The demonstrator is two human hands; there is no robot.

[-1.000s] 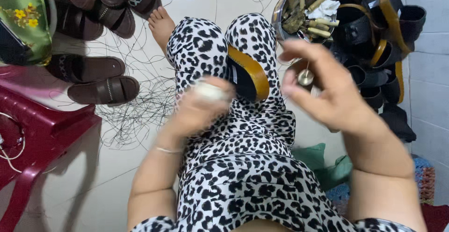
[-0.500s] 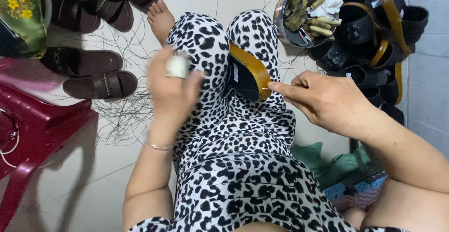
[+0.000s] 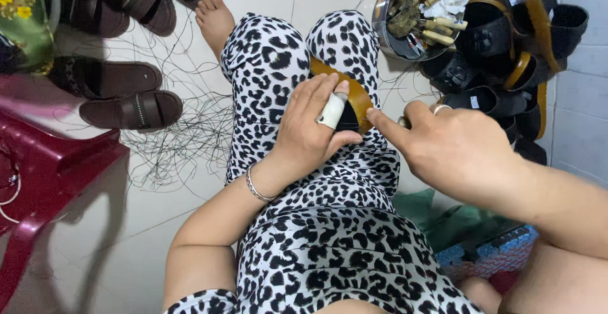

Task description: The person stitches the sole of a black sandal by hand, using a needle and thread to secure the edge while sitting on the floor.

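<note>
A black sandal with a tan-yellow sole edge (image 3: 356, 92) rests between my knees, on my leopard-print trousers. My left hand (image 3: 310, 130) grips it from the left, with a white bandage wrapped round the index finger. My right hand (image 3: 453, 152) comes in from the right, fingers curled. Its index fingertip touches the sandal's tan rim, and a small tool seems pinched behind the finger, mostly hidden. A ring sits on one right finger.
A round metal bowl (image 3: 386, 32) of wooden-handled tools and a white rag stands on the floor at top right. Beside it lies a pile of black and tan sandals (image 3: 519, 67). Brown sandals (image 3: 126, 98) and loose black threads lie left, by a red plastic stool (image 3: 50, 162).
My left hand dropped from chest height onto the sandal and took hold of it. My right hand moved down and left until its index finger met the sandal's rim.
</note>
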